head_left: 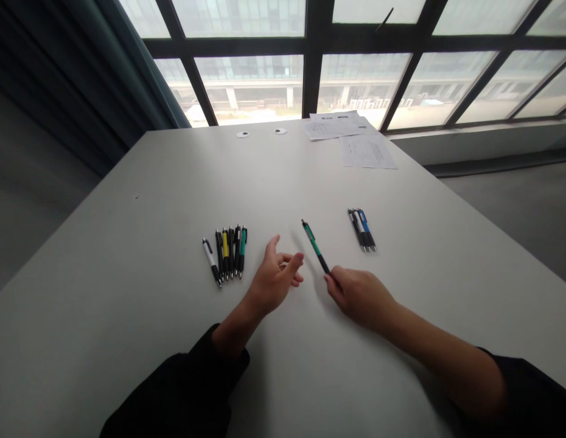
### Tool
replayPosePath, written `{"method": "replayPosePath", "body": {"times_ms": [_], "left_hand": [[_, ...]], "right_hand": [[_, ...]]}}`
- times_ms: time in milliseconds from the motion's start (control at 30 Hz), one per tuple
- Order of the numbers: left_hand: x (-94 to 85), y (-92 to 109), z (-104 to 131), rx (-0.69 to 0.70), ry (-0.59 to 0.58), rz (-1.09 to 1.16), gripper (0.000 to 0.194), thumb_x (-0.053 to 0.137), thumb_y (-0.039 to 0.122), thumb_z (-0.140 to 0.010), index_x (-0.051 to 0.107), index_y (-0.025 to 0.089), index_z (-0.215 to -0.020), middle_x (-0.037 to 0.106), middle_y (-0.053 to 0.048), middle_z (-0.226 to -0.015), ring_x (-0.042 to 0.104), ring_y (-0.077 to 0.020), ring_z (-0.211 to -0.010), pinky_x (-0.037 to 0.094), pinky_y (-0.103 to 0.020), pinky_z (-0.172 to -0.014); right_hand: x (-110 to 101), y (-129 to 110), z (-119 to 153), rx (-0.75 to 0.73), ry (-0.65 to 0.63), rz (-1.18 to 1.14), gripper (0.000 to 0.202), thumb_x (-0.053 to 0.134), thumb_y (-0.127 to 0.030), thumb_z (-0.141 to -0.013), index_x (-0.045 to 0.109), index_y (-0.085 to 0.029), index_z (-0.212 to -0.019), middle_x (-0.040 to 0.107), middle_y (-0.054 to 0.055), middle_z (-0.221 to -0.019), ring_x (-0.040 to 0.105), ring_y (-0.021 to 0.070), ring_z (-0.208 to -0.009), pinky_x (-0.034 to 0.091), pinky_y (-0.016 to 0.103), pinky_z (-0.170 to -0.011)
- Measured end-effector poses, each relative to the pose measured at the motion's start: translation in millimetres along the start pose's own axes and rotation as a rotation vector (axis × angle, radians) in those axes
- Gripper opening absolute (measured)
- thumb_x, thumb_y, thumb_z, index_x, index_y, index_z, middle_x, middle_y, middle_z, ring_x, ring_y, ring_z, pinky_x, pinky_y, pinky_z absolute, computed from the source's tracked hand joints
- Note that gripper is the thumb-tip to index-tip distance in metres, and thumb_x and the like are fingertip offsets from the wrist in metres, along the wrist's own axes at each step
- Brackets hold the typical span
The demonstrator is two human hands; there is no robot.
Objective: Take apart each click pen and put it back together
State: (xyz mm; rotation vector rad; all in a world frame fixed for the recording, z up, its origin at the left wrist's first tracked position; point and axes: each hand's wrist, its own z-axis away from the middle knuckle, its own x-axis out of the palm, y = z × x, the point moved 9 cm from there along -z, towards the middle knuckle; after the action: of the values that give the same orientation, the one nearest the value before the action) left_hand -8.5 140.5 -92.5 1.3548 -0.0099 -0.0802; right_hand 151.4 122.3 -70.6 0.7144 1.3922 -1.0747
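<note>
Pinches one green pen (316, 246) in the right hand (358, 294), over the table (173, 176), between six pens (226, 250) at left and three pens (361, 230) at right; spreads the left hand (272, 281) near the six

Both sleeves (182, 383) are black and loosely cut.

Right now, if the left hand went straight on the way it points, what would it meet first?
Probably the green pen in the right hand; whether it sits at the same height is unclear.
</note>
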Motion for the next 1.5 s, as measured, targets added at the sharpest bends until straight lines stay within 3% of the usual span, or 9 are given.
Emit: {"method": "replayPosePath", "body": {"times_ms": [133, 267, 567, 733, 1100, 1500], "left_hand": [[12.2, -12, -2, -0.025, -0.101, -0.040, 0.074, 0.067, 0.050, -0.091, 0.034, 0.012, -0.145, 0.067, -0.002, -0.085, 0.061, -0.0111, -0.057, 0.049, -0.022, -0.050], [18.1, -12, 1, 0.011, -0.162, -0.084, 0.050, 0.066, 0.043, -0.091, 0.048, 0.015, -0.129, 0.063, 0.002, -0.079, 0.057, -0.0101, -0.058, 0.046, -0.022, -0.052], [18.5, -19, 0, 0.069, -0.192, -0.162, 0.035, 0.062, 0.042, -0.093, 0.053, 0.019, -0.119, 0.059, 0.002, -0.077, 0.060, -0.0148, -0.070, 0.047, -0.024, -0.059], [18.6, -15, 2, 0.088, -0.199, -0.212, 0.030, 0.062, 0.043, -0.092, 0.059, 0.019, -0.110, 0.059, 0.002, -0.076, 0.057, -0.0138, -0.066, 0.044, -0.024, -0.057], [19.9, -10, 3, 0.100, -0.207, -0.252, 0.029, 0.061, 0.046, -0.093, 0.063, 0.018, -0.101, 0.062, 0.001, -0.076, 0.056, -0.0126, -0.063, 0.044, -0.023, -0.057], [21.1, -10, 2, 0.104, -0.216, -0.260, 0.028, 0.061, 0.045, -0.093, 0.063, 0.018, -0.100, 0.063, -0.001, -0.078, 0.057, -0.0130, -0.065, 0.044, -0.024, -0.058]], "right_hand": [[-6, 53, -19, 0.187, 0.010, 0.081, 0.036, 0.038, -0.032, -0.106, 0.065, -0.015, -0.089, 0.075, 0.013, -0.082, 0.069, 0.0226, -0.069, 0.032, 0.030, -0.058], [-6, 74, -22, 0.284, -0.019, 0.125, 0.039, 0.034, -0.033, -0.107, 0.066, -0.016, -0.093, 0.077, 0.014, -0.085, 0.072, 0.0245, -0.072, 0.036, 0.029, -0.058], [-6, 83, -20, 0.405, -0.056, 0.151, 0.044, 0.030, -0.038, -0.108, 0.067, -0.015, -0.102, 0.077, 0.017, -0.091, 0.075, 0.0285, -0.081, 0.046, 0.031, -0.068], [-7, 88, -18, 0.453, -0.072, 0.134, 0.045, 0.030, -0.037, -0.108, 0.068, -0.014, -0.101, 0.076, 0.018, -0.090, 0.075, 0.0292, -0.080, 0.048, 0.032, -0.068], [-8, 89, -17, 0.474, -0.066, 0.104, 0.045, 0.033, -0.038, -0.106, 0.070, -0.013, -0.100, 0.075, 0.018, -0.088, 0.074, 0.0287, -0.079, 0.046, 0.032, -0.064], [-8, 91, -18, 0.482, -0.072, 0.096, 0.047, 0.033, -0.039, -0.106, 0.071, -0.013, -0.101, 0.076, 0.019, -0.092, 0.074, 0.0281, -0.083, 0.047, 0.032, -0.070]]}}
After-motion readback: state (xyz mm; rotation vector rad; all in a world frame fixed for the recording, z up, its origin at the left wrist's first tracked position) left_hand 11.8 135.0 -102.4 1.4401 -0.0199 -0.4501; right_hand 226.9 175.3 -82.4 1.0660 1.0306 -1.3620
